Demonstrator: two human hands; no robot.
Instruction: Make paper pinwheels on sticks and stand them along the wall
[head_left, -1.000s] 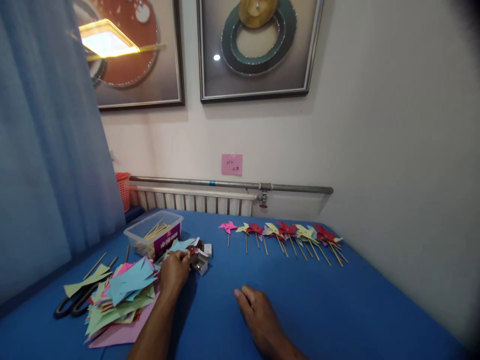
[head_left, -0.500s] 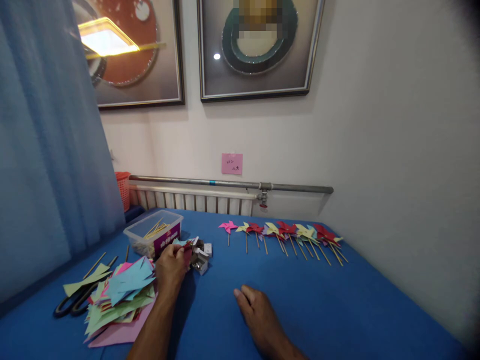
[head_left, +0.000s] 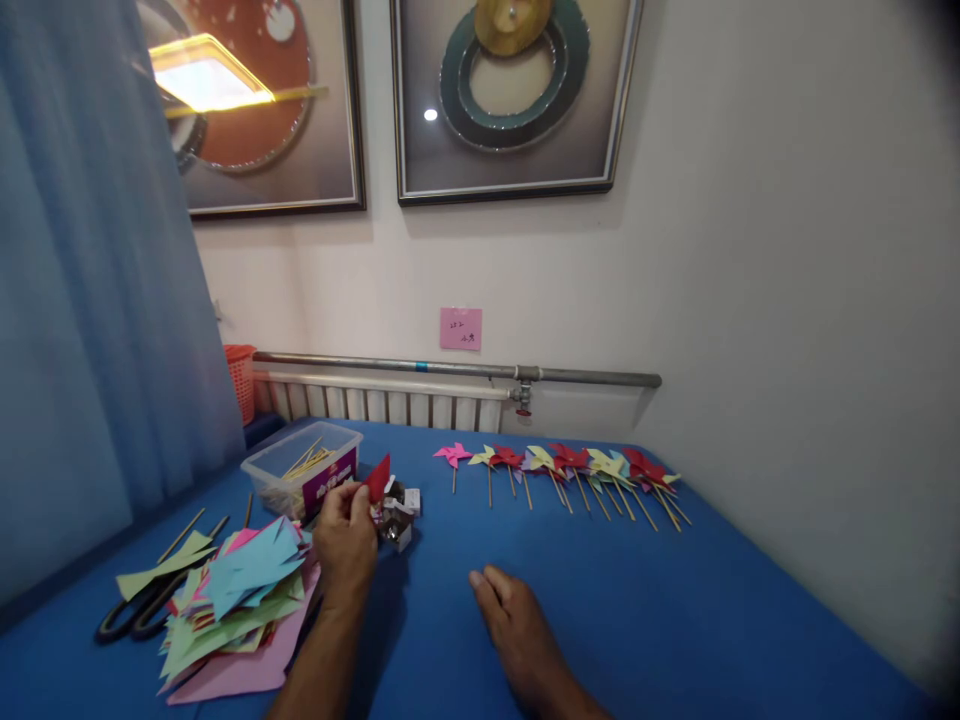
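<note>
My left hand [head_left: 346, 530] pinches a piece of red paper [head_left: 379, 480] between thumb and fingers, raised above small open boxes [head_left: 398, 514] holding shiny little items. Low on the blue surface, my right hand [head_left: 517, 625] rests with its fingers curled together; whether anything is inside them is hidden. Left of my left forearm lies a stack of cut coloured paper [head_left: 251, 575], light blue on top, over a pink sheet [head_left: 232, 680]. Behind the left hand stands a clear plastic tub [head_left: 341, 435] with thin wooden sticks in it.
Finished paper pinwheels on sticks [head_left: 570, 460] lie in a row along the back right. Black-handled scissors [head_left: 142, 620] sit at the left under a pale green paper strip [head_left: 169, 567]. A blue curtain [head_left: 97, 250] hangs at the left, and a pipe [head_left: 592, 377] runs along the wall.
My left hand has lifted slightly from beside the small boxes, and the red paper now stands up above its fingers. The right hand stays in place. The view has shifted a little.
</note>
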